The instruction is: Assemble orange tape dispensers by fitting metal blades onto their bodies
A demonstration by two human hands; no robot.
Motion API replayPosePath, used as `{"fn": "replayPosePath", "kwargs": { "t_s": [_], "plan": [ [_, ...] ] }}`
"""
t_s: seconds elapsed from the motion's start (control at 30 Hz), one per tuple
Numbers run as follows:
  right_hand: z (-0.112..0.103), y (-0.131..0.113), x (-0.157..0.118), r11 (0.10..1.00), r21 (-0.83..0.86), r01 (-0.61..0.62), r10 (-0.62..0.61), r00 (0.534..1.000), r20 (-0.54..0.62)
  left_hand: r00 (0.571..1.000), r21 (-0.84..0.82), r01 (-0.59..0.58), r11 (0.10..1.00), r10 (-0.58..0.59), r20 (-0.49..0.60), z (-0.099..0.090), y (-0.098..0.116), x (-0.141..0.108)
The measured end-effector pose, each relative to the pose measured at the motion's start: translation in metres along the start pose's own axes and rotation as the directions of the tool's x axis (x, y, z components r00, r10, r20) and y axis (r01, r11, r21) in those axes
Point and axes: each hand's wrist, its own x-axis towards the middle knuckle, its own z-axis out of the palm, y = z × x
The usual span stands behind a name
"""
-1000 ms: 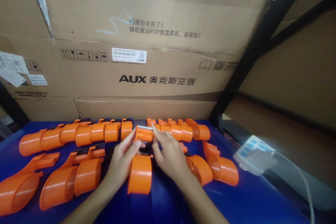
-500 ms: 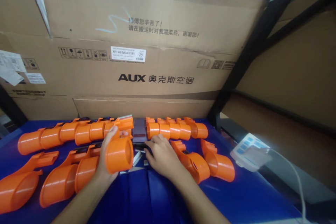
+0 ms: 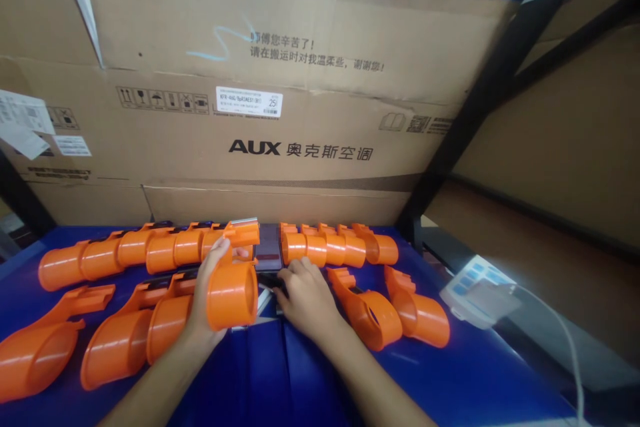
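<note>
My left hand [image 3: 209, 293] is wrapped round an orange plastic part [image 3: 233, 297] with a round cup-like end, held upright above the blue surface. My right hand [image 3: 306, 293] is closed at the centre, its fingertips on a small black piece [image 3: 270, 280] that they partly cover. Just below and left of those fingers lie silvery strips [image 3: 263, 301]. Beyond both hands sits a dark grey flat tray [image 3: 269, 247] between two rows of orange parts.
Similar orange parts stand in rows at the left [image 3: 120, 347] and back right [image 3: 325, 248]. Two more [image 3: 423, 317] lie right of my right hand. A white device with a cable [image 3: 480, 290] is at the right. A large cardboard box [image 3: 300, 93] stands behind the blue surface [image 3: 450, 380].
The view has shifted slightly, so the scene sits a little further right. Both hands keep nearly the same pose; the right fingers and black piece have moved slightly.
</note>
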Motion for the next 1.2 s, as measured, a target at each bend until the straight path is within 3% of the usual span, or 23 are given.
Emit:
{"fn": "replayPosePath", "kwargs": {
  "t_s": [0.17,0.33,0.47,0.6,0.67,0.87,1.2],
  "plan": [
    [-0.003,0.003,0.001,0.994,0.11,-0.022,0.03,0.996,-0.078,1.0,-0.067,0.018,0.998,-0.017,0.013,0.002,0.0,-0.003],
    [-0.013,0.006,0.003,0.913,0.405,-0.043,0.139,0.968,-0.211,1.0,0.041,-0.008,0.999,0.008,0.011,0.0,-0.002,0.0],
    [-0.026,0.009,0.002,0.799,0.601,-0.01,0.267,0.902,-0.34,0.996,0.225,-0.066,0.972,0.052,0.068,-0.004,-0.009,0.002],
    [-0.037,0.012,-0.001,0.763,0.644,0.055,0.348,0.805,-0.48,0.987,0.35,-0.084,0.933,0.03,0.158,-0.011,-0.02,0.006],
    [-0.039,0.012,-0.002,0.771,0.629,0.103,0.323,0.788,-0.525,0.979,0.386,-0.131,0.913,0.057,0.197,-0.014,-0.024,0.008],
    [-0.037,0.01,-0.002,0.815,0.521,0.254,0.132,0.793,-0.594,0.928,0.455,-0.262,0.851,0.094,0.36,-0.011,-0.028,0.002],
    [-0.033,0.011,-0.001,0.785,0.537,0.308,0.041,0.84,-0.542,0.911,0.445,-0.244,0.862,0.046,0.409,-0.008,-0.028,-0.001]
  ]
}}
